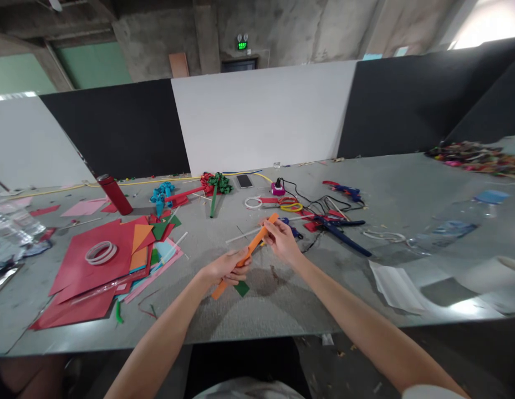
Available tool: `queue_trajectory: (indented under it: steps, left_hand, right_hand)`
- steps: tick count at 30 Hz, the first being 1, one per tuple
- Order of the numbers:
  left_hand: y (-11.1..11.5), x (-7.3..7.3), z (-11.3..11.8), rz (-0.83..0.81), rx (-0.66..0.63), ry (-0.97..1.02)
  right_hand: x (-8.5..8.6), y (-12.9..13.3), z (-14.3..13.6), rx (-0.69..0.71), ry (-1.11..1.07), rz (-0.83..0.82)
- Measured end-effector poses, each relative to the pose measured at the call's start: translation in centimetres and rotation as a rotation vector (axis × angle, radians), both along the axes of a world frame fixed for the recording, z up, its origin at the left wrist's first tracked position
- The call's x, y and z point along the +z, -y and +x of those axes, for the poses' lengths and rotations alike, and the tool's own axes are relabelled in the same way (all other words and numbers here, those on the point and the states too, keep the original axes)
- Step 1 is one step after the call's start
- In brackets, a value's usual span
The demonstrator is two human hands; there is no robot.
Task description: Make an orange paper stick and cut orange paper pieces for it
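Both my hands hold a long, narrow orange paper strip that slants up to the right above the table. My left hand is closed round its lower part, and its lower end sticks out below the fingers. Near the upper end, my right hand pinches the strip between thumb and fingers. A small green paper piece shows just below my left hand. Behind my right hand lie blue-handled tools, partly hidden by it. To the left is a stack of red paper with a roll of clear tape on top.
Further back are blue curled paper, a green paper flower, a phone and a purple power socket with black cords. Dark blue pliers lie right. A red flask stands left; a plastic bottle lies far right.
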State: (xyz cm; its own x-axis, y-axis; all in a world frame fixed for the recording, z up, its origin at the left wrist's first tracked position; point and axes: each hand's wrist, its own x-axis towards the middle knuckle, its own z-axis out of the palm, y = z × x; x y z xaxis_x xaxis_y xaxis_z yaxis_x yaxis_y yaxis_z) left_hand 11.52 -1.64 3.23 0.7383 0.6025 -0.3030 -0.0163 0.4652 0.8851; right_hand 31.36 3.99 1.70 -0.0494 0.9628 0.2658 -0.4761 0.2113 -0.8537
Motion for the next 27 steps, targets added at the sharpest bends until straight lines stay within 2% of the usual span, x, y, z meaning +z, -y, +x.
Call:
queue_trajectory:
  steps: [4, 7, 16, 22, 27]
  left_hand:
    - [-0.1, -0.2, 0.0, 0.027, -0.008, -0.004]
    - [-0.2, -0.3, -0.1, 0.044, -0.016, -0.034]
    - [-0.9, -0.5, -1.4, 0.092, -0.024, -0.033]
    - [-1.9, -0.9, -1.7, 0.131, 0.160, -0.002]
    - [-3.0, -1.4, -2.2, 0.109, 0.384, 0.121]
  right_hand:
    - [0.4, 0.6, 0.1, 0.103, 0.002, -0.020]
    - [0.4, 0.5, 0.1, 0.110, -0.011, -0.015]
    - [1.6, -1.8, 3.0, -0.112, -0.109, 0.040]
    - [1.9, -2.5, 3.8, -0.175, -0.136, 0.059]
    - [1.8, -2.5, 3.8, -0.224, -0.196, 0.052]
